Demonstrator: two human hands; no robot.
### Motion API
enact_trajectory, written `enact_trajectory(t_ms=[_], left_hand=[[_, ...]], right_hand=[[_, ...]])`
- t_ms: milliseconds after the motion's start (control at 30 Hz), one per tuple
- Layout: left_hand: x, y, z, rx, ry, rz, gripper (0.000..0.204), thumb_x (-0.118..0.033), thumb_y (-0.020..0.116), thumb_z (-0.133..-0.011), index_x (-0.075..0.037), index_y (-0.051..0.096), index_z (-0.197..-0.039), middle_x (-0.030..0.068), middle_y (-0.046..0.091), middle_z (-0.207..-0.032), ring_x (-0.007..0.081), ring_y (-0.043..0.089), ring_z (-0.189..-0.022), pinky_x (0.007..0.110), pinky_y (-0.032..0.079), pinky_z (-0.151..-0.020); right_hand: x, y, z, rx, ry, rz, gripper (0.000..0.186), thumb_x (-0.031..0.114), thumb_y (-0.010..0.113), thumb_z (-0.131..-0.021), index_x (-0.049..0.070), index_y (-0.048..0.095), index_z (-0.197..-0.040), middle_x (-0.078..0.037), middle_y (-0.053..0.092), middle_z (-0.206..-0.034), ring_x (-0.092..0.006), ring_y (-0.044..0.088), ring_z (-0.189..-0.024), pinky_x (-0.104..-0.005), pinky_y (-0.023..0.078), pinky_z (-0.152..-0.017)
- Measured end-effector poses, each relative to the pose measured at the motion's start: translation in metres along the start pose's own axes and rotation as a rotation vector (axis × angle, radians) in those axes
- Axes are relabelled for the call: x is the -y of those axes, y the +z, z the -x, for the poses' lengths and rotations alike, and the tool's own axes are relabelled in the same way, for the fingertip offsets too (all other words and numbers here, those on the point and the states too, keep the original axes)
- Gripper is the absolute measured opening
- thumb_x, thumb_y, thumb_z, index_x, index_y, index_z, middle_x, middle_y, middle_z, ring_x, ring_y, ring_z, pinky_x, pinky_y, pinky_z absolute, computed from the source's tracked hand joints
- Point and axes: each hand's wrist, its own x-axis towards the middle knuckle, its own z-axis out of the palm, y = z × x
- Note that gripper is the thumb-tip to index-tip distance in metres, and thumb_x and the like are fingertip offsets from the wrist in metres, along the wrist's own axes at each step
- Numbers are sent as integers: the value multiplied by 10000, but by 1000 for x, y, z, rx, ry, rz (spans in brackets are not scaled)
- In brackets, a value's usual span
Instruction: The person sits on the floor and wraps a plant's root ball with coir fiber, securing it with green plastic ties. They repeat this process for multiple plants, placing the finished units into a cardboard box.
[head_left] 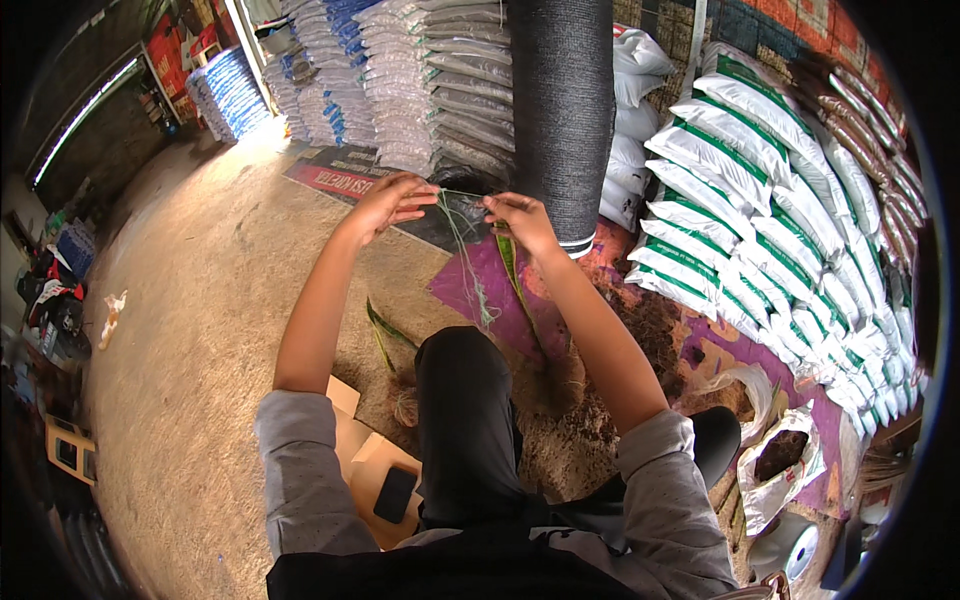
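Note:
Thin green twine (463, 232) runs between my two raised hands, its loose strands hanging in a tangle above my bent knee. My left hand (392, 207) pinches one part near the fingertips, the other fingers stretched out. Opposite it, my right hand (520, 220) has thumb and fingers closed on the other end. Below the right hand stands a long green leaf with yellow edges (509, 265), its brown root ball (555, 387) on the floor. A second, smaller leafy plant (388, 332) with bare roots (403, 406) lies left of my knee.
A dark phone (395, 494) rests on cardboard (362, 450) by my left leg. An open white sack of soil (782, 458) and a white roll (783, 547) sit at right. Stacked white-and-green sacks (740, 190) and a tall black mesh roll (562, 120) stand ahead.

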Motion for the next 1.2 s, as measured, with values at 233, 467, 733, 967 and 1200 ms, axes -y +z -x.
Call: enact_trajectory(t_ms=[233, 467, 733, 967, 1200], left_hand=[[39, -25, -19, -391, -15, 369, 269, -239, 525, -881, -65, 477, -1081, 46, 492, -784, 136, 513, -656, 245, 487, -598], [83, -113, -25, -619, 45, 155, 238, -235, 583, -836, -93, 547, -1023, 21, 501, -717, 78, 408, -496, 212, 323, -402], [186, -225, 18, -943, -83, -530, 218, -221, 571, -834, -40, 582, -954, 39, 573, -716, 140, 526, -588, 246, 441, -576], [188, -170, 2, -848, -34, -232, 203, -207, 554, -848, -32, 574, -948, 88, 618, -759, 150, 575, -612, 289, 458, -540], [232, -169, -15, -936, -156, -387, 186, -160, 549, -854, -1, 545, -949, 94, 602, -746, 166, 562, -548, 291, 454, -464]], right_hand=[[22, -44, -2, -170, 107, -190, 113, 194, 592, -841, 83, 605, -858, -25, 650, -860, -110, 571, -705, -297, 478, -696], [3, -151, -21, -340, 45, -341, 166, 159, 563, -841, 54, 534, -967, -97, 621, -908, -212, 589, -771, -300, 513, -608], [-9, -249, -13, -495, -93, -409, 135, 85, 429, -900, -26, 424, -977, -208, 573, -976, -314, 592, -922, -401, 508, -779], [24, -269, 1, -698, -117, -54, 222, 169, 458, -866, 41, 445, -1048, -103, 586, -1114, -258, 606, -937, -358, 493, -773], [85, -388, 73, -1129, -256, 18, 278, 108, 444, -866, -9, 437, -1118, -132, 601, -1079, -290, 632, -870, -377, 514, -718]])
